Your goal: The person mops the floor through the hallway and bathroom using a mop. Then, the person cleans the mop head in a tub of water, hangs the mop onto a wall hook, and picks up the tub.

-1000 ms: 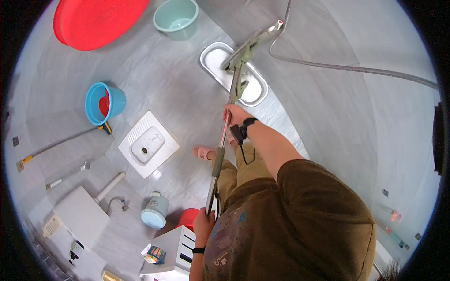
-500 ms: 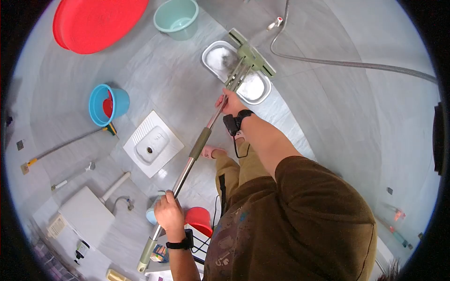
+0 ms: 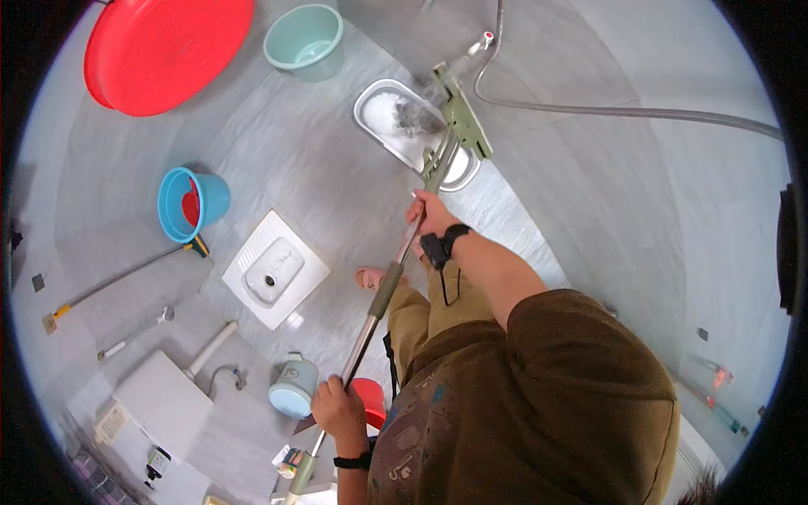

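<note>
A long sponge mop with a metal pole and green fittings runs diagonally across the view. My left hand is closed around the pole near its lower-left end. Further along, my right hand wraps around the pole just below the green lever part. The green mop head is tilted over the right end of a grey oblong basin, hiding part of it. White suds and a dark patch show in the basin. Whether the head touches the basin I cannot tell.
A squat toilet is set in the floor at left. Around it stand a blue bucket, a green basin, a grey-blue bucket and a red bucket. A large red tub leans upper left; a hose crosses upper right.
The mop head has swung from broad across the basin to steeper and more edge-on. Both hands have moved down and right with the pole, uncovering more of the dark patch and the grey-blue bucket.
</note>
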The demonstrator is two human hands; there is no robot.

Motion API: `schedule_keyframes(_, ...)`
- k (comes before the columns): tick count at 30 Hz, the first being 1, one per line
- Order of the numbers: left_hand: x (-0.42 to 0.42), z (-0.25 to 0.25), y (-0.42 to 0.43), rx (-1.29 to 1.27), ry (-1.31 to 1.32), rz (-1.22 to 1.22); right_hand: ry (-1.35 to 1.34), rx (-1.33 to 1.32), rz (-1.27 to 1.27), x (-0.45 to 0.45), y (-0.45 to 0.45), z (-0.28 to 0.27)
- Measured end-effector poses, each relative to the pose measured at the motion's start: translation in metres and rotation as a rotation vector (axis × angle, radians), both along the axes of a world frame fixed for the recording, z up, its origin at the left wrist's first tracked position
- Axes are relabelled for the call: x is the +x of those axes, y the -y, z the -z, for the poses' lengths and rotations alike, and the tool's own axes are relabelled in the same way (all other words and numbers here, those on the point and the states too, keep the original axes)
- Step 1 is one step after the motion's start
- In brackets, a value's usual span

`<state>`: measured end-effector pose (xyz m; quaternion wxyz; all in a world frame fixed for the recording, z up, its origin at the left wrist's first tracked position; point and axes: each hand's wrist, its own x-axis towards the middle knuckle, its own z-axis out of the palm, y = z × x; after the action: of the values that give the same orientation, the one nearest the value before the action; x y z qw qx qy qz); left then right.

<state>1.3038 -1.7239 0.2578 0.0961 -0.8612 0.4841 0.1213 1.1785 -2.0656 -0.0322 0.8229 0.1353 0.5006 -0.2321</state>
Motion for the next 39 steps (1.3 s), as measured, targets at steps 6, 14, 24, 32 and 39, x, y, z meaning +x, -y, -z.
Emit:
schedule_keyframes(6, -0.022, -0.003, -0.048, 0.094, -0.072, -0.124, -0.081, 0.008, -0.013, -0.007, -0.06, -0.011)
schedule_keyframes(14, -0.014, 0.012, -0.048, 0.286, -0.321, -0.418, -0.087, 0.062, -0.027, 0.017, -0.047, -0.023)
schedule_keyframes(24, -0.023, 0.028, -0.056, 0.198, -0.327, -0.392, -0.051, -0.004, -0.038, 0.011, -0.036, -0.033)
schedule_keyframes(32, -0.015, 0.035, -0.069, 0.194, -0.149, -0.26, -0.124, 0.06, -0.092, -0.001, -0.055, -0.022)
schedule_keyframes(39, -0.009, 0.038, -0.067, 0.078, -0.107, -0.198, -0.163, 0.082, -0.021, 0.008, -0.054, -0.006)
